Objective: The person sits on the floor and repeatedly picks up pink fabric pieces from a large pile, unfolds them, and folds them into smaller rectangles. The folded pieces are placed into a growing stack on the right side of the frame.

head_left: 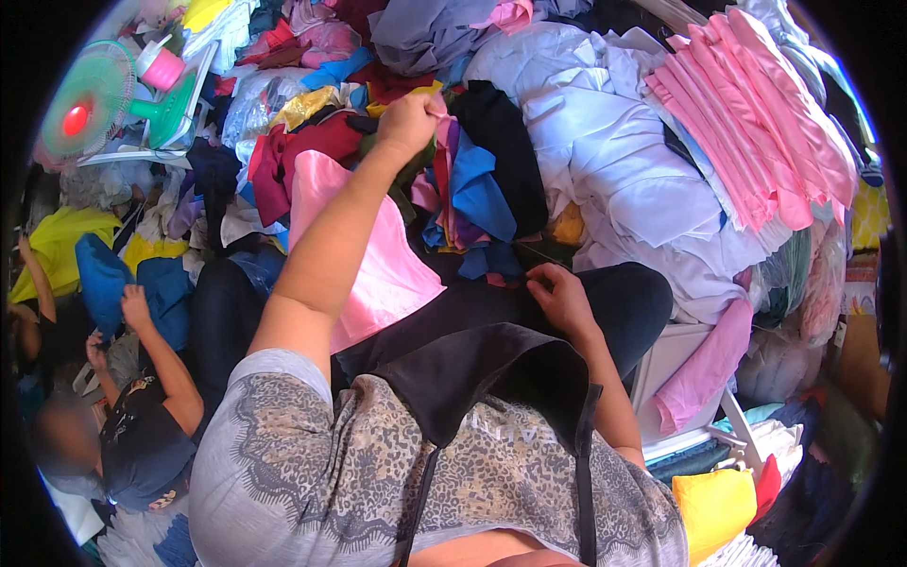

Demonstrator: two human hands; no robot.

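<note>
My left hand [411,125] is stretched far forward over the heap, its fingers closed on a small bit of pink cloth [437,102]. Beneath that forearm a larger pink cloth [364,283] drapes toward my lap; whether the two are one piece is hidden. My right hand [559,298] is at my right knee, thumb and fingers pinched together. A faint thread-like line shows just above it, but what the pinch holds is too small to make out. Between the hands lie folded blue cloth [482,194] and black cloth [501,142]. A black apron [482,364] covers my lap.
White cloth [614,151] is heaped at the right, with folded pink pieces [746,123] on top. A green fan [85,104] stands far left. Below it, a co-worker's hands [135,307] handle blue cloth [99,279]. Yellow cloth [713,510] lies near right.
</note>
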